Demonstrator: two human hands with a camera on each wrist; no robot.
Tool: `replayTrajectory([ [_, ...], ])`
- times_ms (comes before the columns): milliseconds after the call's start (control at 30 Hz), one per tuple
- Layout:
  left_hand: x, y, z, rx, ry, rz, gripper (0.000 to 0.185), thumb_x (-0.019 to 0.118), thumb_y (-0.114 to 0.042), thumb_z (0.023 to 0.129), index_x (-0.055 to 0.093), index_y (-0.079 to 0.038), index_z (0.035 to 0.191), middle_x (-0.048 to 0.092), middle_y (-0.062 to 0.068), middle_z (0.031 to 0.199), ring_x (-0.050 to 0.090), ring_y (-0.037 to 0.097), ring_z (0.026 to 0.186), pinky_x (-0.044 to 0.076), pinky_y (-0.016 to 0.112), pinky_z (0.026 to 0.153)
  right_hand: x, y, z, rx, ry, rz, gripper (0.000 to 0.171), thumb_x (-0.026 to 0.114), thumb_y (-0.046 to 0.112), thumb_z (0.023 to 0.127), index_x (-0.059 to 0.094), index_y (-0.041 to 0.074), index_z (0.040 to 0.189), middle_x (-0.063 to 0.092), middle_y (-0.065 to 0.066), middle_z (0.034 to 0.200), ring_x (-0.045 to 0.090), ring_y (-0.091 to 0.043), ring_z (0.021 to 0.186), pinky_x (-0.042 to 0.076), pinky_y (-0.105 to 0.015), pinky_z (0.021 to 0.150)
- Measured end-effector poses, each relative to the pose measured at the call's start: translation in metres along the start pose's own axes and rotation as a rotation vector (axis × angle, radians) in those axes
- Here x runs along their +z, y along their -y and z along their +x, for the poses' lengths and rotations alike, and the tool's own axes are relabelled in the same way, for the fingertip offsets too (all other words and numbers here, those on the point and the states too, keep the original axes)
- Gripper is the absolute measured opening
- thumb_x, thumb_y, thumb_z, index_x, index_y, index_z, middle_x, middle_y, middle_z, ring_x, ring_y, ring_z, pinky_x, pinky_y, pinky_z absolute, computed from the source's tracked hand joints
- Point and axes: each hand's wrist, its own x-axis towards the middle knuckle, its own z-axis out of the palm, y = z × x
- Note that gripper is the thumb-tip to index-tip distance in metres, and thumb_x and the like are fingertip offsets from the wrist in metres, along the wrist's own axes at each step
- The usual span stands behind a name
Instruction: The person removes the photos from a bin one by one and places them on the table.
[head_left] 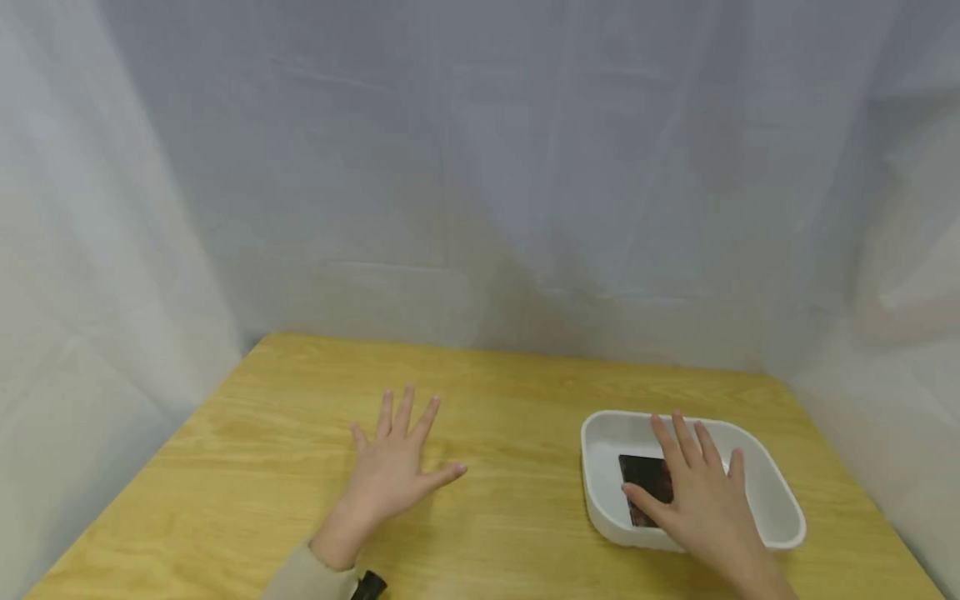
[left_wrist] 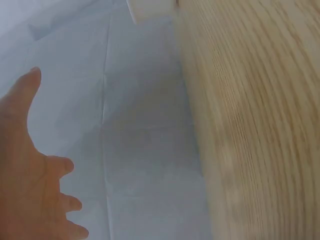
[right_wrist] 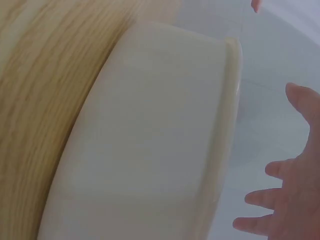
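centrally, a light yellow wooden desk (head_left: 487,433) with visible grain fills the lower part of the head view, enclosed on three sides by a pale grey-white fabric backdrop (head_left: 480,167). the left hand (head_left: 393,471) lies over the bare desk surface left of centre, released, with fingers straight and spread and the thumb pointing right; it grasps nothing, and a beige sleeve cuff (head_left: 311,575) covers its wrist. the right hand (head_left: 697,500) reaches over a white oval plastic basin (head_left: 776,492) standing on the right part of the desk, well apart from the left hand. its fingers are extended and relaxed above a flat dark rectangular object (head_left: 641,475) lying on the basin floor; whether the fingertips touch this object cannot be told. the right wrist view shows the basin's smooth outer wall (right_wrist: 150,140) beside the open fingers (right_wrist: 280,200); the left wrist view shows the spread left hand (left_wrist: 30,185) beside the desk edge (left_wrist: 250,130).
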Motion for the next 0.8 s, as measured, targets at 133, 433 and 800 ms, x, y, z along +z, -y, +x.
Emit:
replayTrajectory([
  [133,0.001,-0.002,0.001,0.014,-0.01,0.006,0.086,0.044,-0.072,0.072,0.029,-0.021,0.139,0.009,0.011,0.145,0.002,0.035,0.13,0.005,0.069,0.087,0.001,0.0,-0.001,-0.027,-0.036,0.001,0.084,0.05,0.063,0.077,0.027,0.012,0.139,0.031,-0.021,0.135,0.025,-0.04,0.122,0.011,-0.065,0.09],
  [433,0.003,-0.009,0.002,0.02,0.036,-0.001,0.075,0.047,-0.065,0.077,0.051,-0.006,0.123,0.045,0.017,0.127,0.044,0.037,0.111,0.033,0.055,0.088,0.004,-0.002,-0.004,-0.121,-0.17,-0.021,0.064,0.061,0.047,0.077,0.05,0.004,0.122,0.051,-0.017,0.116,0.045,-0.035,0.105,0.029,-0.056,0.085],
  [800,0.012,-0.024,0.008,0.114,0.025,-0.01,0.074,0.048,-0.063,0.077,0.05,-0.006,0.123,0.047,0.017,0.124,0.044,0.034,0.111,0.036,0.051,0.087,0.004,-0.032,-0.015,-0.103,-0.139,-0.034,0.068,0.062,0.049,0.076,0.048,0.003,0.123,0.047,-0.022,0.119,0.042,-0.039,0.106,0.029,-0.056,0.082],
])
